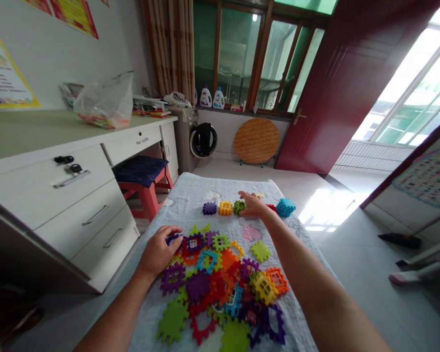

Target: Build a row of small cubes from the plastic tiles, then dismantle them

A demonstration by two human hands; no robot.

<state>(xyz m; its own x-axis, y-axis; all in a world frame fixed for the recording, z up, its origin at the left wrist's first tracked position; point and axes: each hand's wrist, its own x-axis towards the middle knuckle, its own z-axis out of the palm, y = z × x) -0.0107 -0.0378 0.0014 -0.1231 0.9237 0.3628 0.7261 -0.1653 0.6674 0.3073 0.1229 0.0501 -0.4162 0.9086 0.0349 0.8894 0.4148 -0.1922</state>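
Note:
My right hand [254, 205] reaches to the far part of the cloth-covered table, its fingers curled about a green block cube [239, 208]. To the left of that cube stand a yellow cube [225, 208] and a dark purple cube [209, 208]. Beyond my hand on the right are a red piece [272, 208], partly hidden, and a blue cube [286, 207]. My left hand [163, 249] lies with fingers apart at the left edge of a pile of flat interlocking pieces, touching a purple piece [174, 239]. A green square piece [260, 251] lies beside the pile.
A pale patterned cloth [190, 190] covers the table. On the left is a white desk [77, 195] with a plastic bag [108, 105] on top and a red stool [146, 181] beside it. A washing machine [187, 132] and a round wooden tabletop [256, 140] stand behind.

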